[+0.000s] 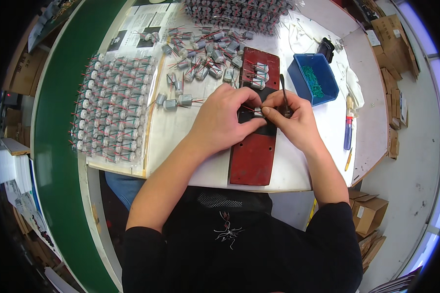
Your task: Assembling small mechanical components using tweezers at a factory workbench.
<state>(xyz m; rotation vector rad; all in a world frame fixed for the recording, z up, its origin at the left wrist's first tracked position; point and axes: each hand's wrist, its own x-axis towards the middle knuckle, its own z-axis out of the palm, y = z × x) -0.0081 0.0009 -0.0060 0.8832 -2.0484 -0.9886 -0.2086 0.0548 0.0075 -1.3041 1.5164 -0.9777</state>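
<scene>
A red metal block (252,161) lies lengthwise before me, with a black band across its middle. Over that band my left hand (222,117) curls its thumb and fingers around a small motor (257,112) with thin red wires, its body mostly hidden. My right hand (297,117) pinches at the same motor from the other side. A slim dark tool (282,90) sticks up from the right hand's fingers; its kind is unclear. Several grey motors (260,75) with red leads sit on the block just beyond my hands.
Loose motors (200,56) are heaped beyond my left hand. Rows of motors fill a clear tray (115,110) at left, and more are stacked (234,14) at the back. At right are a blue bin (300,83) of green wires (312,80), a screwdriver (348,132) and a white cloth (353,88).
</scene>
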